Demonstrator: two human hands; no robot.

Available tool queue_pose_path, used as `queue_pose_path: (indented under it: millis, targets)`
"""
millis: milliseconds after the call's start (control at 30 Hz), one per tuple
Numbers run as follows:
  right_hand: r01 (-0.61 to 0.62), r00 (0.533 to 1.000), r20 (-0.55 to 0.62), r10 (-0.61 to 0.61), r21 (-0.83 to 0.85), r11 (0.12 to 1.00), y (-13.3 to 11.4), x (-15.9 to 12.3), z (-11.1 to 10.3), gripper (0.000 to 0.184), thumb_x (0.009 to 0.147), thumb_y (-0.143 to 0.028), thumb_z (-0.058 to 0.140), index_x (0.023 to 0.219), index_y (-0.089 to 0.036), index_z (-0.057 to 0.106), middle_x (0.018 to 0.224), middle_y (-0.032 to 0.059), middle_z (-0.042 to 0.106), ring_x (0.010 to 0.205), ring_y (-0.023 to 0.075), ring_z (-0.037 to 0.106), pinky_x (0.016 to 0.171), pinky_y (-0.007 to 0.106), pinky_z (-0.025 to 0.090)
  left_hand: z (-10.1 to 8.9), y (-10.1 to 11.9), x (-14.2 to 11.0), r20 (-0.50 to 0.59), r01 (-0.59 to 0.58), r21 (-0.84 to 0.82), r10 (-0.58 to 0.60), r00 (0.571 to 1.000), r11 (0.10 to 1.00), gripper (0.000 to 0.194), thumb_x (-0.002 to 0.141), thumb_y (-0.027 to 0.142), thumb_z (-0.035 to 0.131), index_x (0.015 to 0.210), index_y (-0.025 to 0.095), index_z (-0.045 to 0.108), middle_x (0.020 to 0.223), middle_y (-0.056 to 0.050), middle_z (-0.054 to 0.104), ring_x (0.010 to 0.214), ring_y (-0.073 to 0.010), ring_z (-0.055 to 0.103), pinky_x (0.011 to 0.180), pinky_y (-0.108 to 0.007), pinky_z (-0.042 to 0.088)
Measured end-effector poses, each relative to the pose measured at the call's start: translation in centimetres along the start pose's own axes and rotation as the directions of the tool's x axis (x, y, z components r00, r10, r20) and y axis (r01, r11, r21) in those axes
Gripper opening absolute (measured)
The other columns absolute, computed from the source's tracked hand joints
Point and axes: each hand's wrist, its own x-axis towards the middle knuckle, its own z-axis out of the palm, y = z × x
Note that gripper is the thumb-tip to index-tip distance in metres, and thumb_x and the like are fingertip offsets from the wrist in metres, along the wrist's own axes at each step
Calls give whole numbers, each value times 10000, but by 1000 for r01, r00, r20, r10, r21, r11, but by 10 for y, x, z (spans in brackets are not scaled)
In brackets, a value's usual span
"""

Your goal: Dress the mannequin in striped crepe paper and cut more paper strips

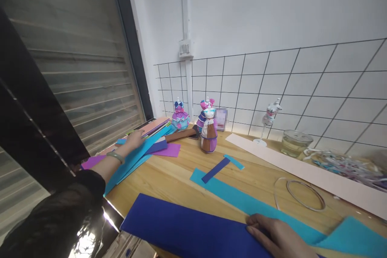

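Observation:
My right hand [276,234] pinches the upper edge of a wide dark blue strip [184,225], cloth or paper, at the table's near edge. Reaching far left, my left hand [134,140] lies over a pile of coloured strips with its fingers stretched out; the fingertips are partly hard to make out. Long bright blue strips [142,153] lie beside that hand, with purple [169,150] and brown [181,134] pieces nearby. Beyond my right hand, a turquoise strip [229,195] runs across the wood, and a short dark blue strip [216,170] overlaps its far end.
Small dressed mannequins [209,133] stand at the back, along with a barer mannequin [270,117] on a white base. To the right are a long pale pink strip [290,161], a glass jar [296,143], a wire coil [305,195] and tangled ribbons [347,165]. A wire grid [256,74] lines the wall.

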Motion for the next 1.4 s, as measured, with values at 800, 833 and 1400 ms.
queue_pose_path:
  millis: [800,833,1400]
  targets:
    - [-141,951,-300,76,-201,969,33,-4,-17,367,897,-446,348,970,-236,640,799,70,734,769,247,688,685,319,483,107,172,-91,373,-438,-298,526,765,848,313,816,458,544,893,176,656,820,-47,631,760,-168,560,657,-252,381]
    - [-143,954,-288,79,-208,968,33,-4,-17,368,896,-449,352,973,-233,640,797,69,735,769,246,689,682,319,484,111,171,-87,344,-405,-253,474,811,878,315,808,452,555,911,171,653,867,-62,633,802,-182,566,688,-263,391]
    - [-111,983,-175,62,-289,951,36,1,-9,370,902,-447,335,987,-235,626,842,61,734,785,243,688,668,319,474,149,194,-66,424,-224,-235,307,852,946,176,735,341,603,727,176,665,750,-32,684,700,-158,610,606,-252,422]
